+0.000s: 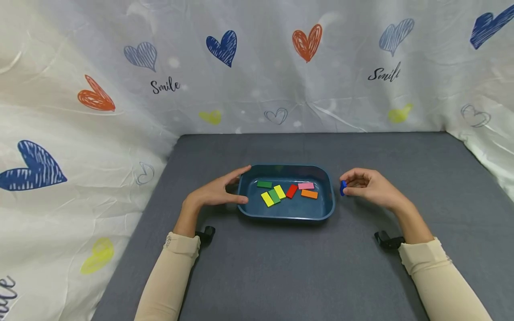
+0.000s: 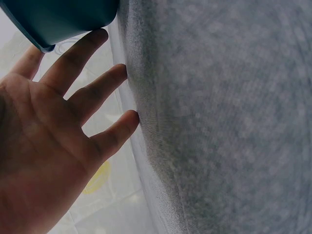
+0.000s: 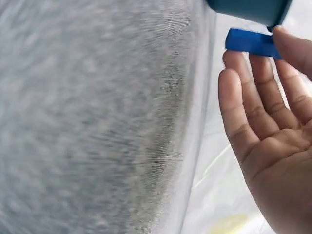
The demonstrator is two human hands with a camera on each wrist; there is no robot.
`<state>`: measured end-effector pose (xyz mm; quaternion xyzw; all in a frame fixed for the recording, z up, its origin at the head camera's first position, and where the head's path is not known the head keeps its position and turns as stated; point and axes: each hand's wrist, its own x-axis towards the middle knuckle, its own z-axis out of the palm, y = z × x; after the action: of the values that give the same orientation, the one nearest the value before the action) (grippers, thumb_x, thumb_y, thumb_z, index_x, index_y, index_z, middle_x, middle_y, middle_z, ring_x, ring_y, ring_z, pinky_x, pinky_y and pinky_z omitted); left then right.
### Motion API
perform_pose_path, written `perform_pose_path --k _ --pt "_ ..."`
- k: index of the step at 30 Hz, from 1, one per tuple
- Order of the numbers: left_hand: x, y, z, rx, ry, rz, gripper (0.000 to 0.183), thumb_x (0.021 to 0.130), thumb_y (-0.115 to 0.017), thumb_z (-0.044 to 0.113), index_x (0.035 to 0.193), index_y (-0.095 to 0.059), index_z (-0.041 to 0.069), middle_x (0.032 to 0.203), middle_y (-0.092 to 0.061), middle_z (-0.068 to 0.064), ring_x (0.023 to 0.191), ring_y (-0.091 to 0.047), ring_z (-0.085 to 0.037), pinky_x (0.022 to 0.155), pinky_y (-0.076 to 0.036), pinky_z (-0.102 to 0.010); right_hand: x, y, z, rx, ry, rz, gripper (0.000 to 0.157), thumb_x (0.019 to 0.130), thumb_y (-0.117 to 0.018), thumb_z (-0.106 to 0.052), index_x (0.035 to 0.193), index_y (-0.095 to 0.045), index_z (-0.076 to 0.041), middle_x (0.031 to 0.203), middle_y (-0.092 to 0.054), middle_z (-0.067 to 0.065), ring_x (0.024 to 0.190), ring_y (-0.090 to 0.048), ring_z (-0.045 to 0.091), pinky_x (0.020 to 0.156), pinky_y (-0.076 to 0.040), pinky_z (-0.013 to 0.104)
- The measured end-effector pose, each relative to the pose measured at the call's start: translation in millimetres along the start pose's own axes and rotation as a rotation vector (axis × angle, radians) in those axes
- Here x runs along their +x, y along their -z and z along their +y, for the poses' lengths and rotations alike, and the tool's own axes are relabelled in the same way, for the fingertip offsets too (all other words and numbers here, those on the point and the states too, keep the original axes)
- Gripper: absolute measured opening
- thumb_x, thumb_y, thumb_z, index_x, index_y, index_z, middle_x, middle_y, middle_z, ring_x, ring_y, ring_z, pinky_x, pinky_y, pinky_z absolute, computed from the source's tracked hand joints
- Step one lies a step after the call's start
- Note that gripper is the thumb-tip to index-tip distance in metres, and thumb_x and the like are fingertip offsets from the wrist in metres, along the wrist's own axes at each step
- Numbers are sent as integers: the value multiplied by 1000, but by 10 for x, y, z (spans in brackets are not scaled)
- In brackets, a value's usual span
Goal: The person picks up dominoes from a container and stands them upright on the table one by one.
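A dark teal tray [image 1: 287, 215] lies on the table with several small coloured blocks in it. My left hand [image 1: 218, 189] is at the tray's left end, thumb and index finger spread along the rim. In the left wrist view the other fingers [image 2: 100, 97] are straight and fanned out, one touching the underside of the tray [image 2: 73, 19]. Off the tray's right side, my right hand [image 1: 371, 187] pinches a blue block [image 1: 343, 188] between thumb and fingertips. The right wrist view shows this long blue block [image 3: 251, 43] close to the tray wall.
Inside the tray are green [image 1: 264, 184], yellow [image 1: 279, 192], red [image 1: 292, 191], pink [image 1: 306, 186] and orange [image 1: 309, 194] blocks. Grey cloth covers the table [image 1: 281, 267]. A white curtain [image 1: 257, 89] with printed hearts hangs behind and on the left.
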<state>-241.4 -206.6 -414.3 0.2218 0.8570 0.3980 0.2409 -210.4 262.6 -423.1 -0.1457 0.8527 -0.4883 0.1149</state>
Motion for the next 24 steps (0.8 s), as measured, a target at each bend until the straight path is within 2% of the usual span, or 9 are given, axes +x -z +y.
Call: perform_pose_path --k 7,24 --pt "4 -13 -28 -3 -3 4 96 85 -81 49 158 -19 52 171 -16 7 156 -26 -36 118 -29 -69 5 -24 39 -79 -15 -24 27 94 -75 -14 117 -67 -3 110 -70 15 96 -67 14 79 -56 25" --pt "11 -16 -41 -6 -10 6 95 86 -81 46 158 -19 52 170 -17 7 156 -25 -35 118 -28 -68 5 -26 71 -72 -17 -42 28 92 -74 -6 116 -63 2 109 -68 18 95 -66 17 78 -56 26"
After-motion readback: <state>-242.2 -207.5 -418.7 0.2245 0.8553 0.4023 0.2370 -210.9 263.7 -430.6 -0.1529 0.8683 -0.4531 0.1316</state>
